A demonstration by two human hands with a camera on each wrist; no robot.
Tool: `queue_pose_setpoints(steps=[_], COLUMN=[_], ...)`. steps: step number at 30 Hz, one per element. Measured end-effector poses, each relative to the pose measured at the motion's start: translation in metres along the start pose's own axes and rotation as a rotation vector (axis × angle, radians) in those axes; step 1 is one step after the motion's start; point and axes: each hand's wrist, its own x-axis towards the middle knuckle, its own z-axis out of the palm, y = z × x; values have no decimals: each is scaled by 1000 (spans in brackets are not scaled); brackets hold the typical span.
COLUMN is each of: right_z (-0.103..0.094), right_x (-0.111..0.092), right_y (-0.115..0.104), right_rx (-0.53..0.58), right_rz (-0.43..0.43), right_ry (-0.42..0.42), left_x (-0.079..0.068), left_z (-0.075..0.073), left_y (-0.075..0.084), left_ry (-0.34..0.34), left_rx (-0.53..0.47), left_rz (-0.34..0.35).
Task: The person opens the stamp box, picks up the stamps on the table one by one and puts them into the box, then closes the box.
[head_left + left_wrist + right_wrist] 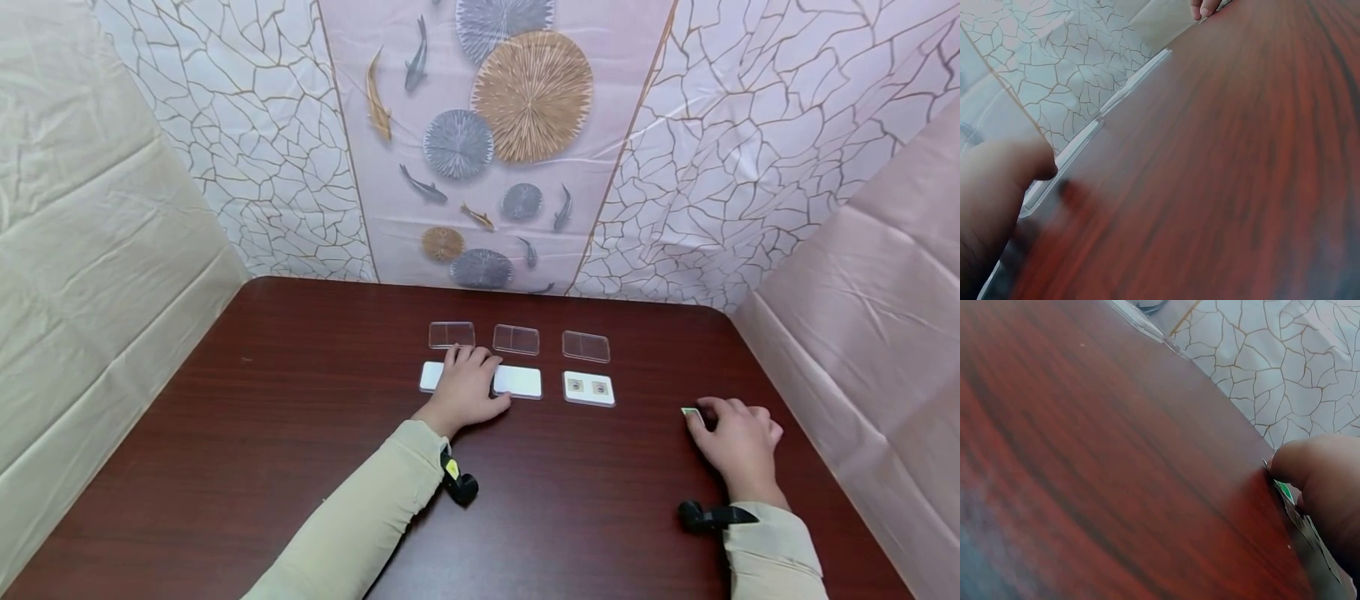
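Observation:
My left hand (467, 390) lies over the left end of the middle white flat case (517, 382). In the left wrist view, its thumb (1041, 164) is right at the case's front edge. Partly covered by the same hand is another white case (430, 376) to the left. Over at the right, my right hand (738, 442) pinches a small thin card with a green edge (689, 411) between thumb and forefinger, low over the table. Thin pale layers (1310, 528) show beneath those fingers in the right wrist view; the palm hides the rest.
A third white case (588, 389) holds two small square pieces with round centres. Behind the cases lie three clear plastic lids (452, 335), one behind each. The dark red table (570, 517) is bordered by patterned cloth walls (847, 300).

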Motion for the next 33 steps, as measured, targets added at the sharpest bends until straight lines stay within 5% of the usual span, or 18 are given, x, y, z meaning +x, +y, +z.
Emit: queue_pose_setpoints(steps=[18, 33], right_z=[-1, 3], right_x=[0, 2], right_y=[-3, -4], right_rx=[-5, 118], right_rz=[-18, 91], right_ry=[-5, 68], left_x=[-1, 0], left_z=[-4, -3], left_y=[0, 0], left_ry=[-23, -20], left_rx=[-10, -3], left_rz=[-6, -4])
